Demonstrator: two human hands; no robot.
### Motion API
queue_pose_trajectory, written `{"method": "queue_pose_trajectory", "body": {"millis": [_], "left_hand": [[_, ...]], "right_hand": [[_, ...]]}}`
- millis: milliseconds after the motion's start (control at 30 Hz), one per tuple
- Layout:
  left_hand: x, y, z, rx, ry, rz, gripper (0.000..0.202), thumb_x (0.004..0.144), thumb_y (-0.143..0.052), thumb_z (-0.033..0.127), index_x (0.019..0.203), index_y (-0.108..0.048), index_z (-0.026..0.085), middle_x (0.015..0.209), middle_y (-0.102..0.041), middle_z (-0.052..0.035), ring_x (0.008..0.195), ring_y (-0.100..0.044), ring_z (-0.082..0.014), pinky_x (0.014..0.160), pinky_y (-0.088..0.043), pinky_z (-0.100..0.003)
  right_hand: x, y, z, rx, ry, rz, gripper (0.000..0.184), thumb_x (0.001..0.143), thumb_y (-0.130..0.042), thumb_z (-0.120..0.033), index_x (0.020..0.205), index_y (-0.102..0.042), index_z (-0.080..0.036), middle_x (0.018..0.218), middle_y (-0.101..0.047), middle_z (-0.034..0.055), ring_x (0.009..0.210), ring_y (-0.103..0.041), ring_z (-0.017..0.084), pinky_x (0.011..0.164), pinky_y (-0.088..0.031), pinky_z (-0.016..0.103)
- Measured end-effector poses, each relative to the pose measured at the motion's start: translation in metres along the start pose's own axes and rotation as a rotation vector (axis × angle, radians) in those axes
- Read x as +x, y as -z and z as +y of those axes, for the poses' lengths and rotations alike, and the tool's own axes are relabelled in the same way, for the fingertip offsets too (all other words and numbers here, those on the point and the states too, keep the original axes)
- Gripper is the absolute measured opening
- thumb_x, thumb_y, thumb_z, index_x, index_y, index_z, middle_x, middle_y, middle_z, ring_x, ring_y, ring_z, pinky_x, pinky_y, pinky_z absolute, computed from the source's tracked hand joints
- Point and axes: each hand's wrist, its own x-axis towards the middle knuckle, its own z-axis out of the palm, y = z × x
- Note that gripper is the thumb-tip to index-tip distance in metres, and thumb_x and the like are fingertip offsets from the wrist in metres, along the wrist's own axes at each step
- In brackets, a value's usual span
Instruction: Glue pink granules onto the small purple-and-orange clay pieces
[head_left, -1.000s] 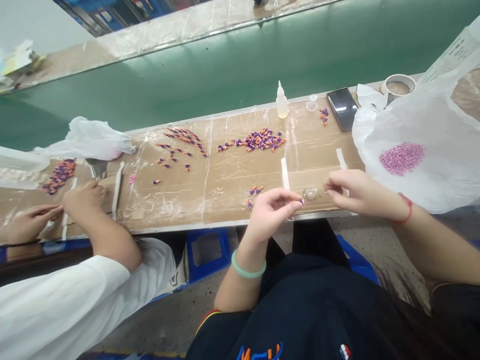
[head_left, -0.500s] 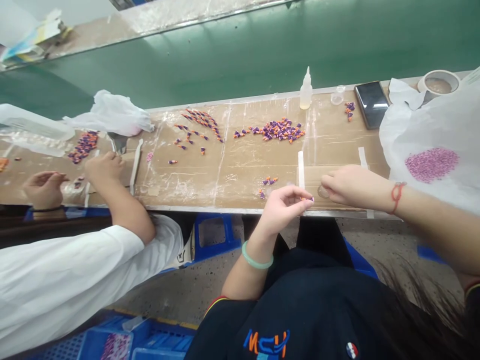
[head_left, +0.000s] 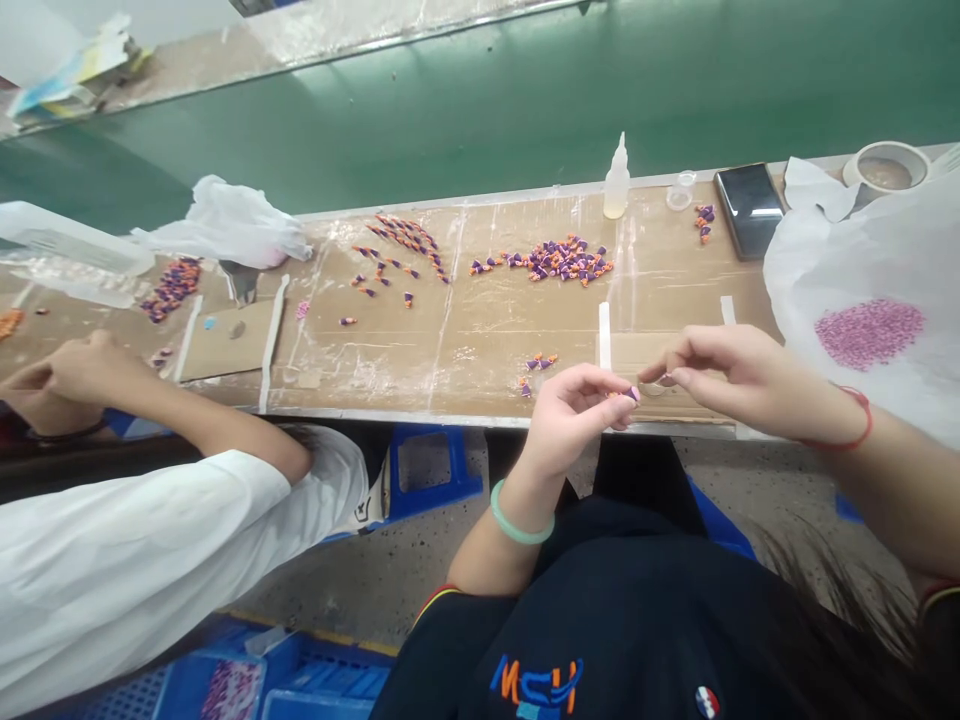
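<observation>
I'm pinching a purple piece (head_left: 634, 394) in my left hand (head_left: 574, 415). My right hand (head_left: 731, 375) is hovering nearby, pinched narrow; whether it's holding anything, I can't tell.

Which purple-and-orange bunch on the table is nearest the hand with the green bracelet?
The small loose bunch beside the left hand; the big pile and other bunches lie farther away.

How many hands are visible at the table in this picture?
4: the wearer's left hand, pinching a small purple piece; the right hand beside it; at far left, a co-worker's front hand, partly hiding their other hand.
</observation>
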Motion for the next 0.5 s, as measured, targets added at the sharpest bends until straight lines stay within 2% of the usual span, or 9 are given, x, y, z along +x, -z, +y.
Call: {"method": "queue_pose_trajectory", "body": {"millis": [67, 167, 267, 400, 500], "left_hand": [[-0.002, -0.008, 0.004, -0.033, -0.032, -0.019, 0.028, 0.071, -0.089, 0.036, 0.082, -0.072, 0.016, 0.080, -0.077, -0.0044, 0.060, -0.068, -0.0105, 0.056, -0.059, -0.021], [-0.004, -0.018, 0.012, -0.049, -0.062, -0.040, 0.027, 0.070, -0.090, 0.035, 0.079, -0.073, 0.016, 0.081, -0.078, -0.0052, 0.060, -0.069, -0.0116, 0.056, -0.060, -0.022], [-0.007, -0.023, 0.017, -0.047, -0.063, -0.052, 0.024, 0.071, -0.090, 0.033, 0.078, -0.074, 0.017, 0.081, -0.078, -0.0052, 0.060, -0.070, -0.0123, 0.058, -0.061, -0.024], [-0.009, -0.024, 0.017, -0.086, -0.056, -0.080, 0.018, 0.073, -0.089, 0.028, 0.080, -0.076, 0.018, 0.078, -0.078, -0.0039, 0.061, -0.071, -0.0120, 0.059, -0.061, -0.023], [-0.009, -0.023, 0.016, -0.087, -0.055, -0.085, 0.020, 0.073, -0.089, 0.030, 0.080, -0.075, 0.018, 0.078, -0.078, -0.0040, 0.060, -0.071, -0.0120, 0.059, -0.062, -0.023]], "right_hand": [[-0.006, -0.004, -0.009, 0.189, -0.038, -0.001, 0.021, 0.093, -0.054, -0.030, 0.074, -0.050, -0.021, 0.096, -0.076, 0.0070, 0.085, -0.070, 0.018, 0.066, -0.050, 0.025], [-0.012, -0.009, -0.019, 0.302, -0.050, 0.010, 0.022, 0.093, -0.056, -0.027, 0.073, -0.049, -0.021, 0.087, -0.075, 0.0054, 0.072, -0.066, 0.015, 0.061, -0.049, 0.024], [-0.016, -0.010, -0.024, 0.278, -0.018, 0.050, 0.018, 0.091, -0.056, -0.022, 0.073, -0.052, -0.020, 0.081, -0.073, 0.0029, 0.069, -0.064, 0.014, 0.060, -0.050, 0.023], [-0.020, -0.010, -0.024, 0.208, 0.079, 0.092, 0.015, 0.088, -0.054, -0.013, 0.075, -0.054, -0.021, 0.080, -0.073, -0.0016, 0.065, -0.063, 0.010, 0.056, -0.046, 0.020], [-0.022, -0.011, -0.024, 0.177, 0.106, 0.103, 0.016, 0.089, -0.054, -0.011, 0.076, -0.054, -0.021, 0.082, -0.074, -0.0030, 0.065, -0.064, 0.009, 0.056, -0.045, 0.019]]}}
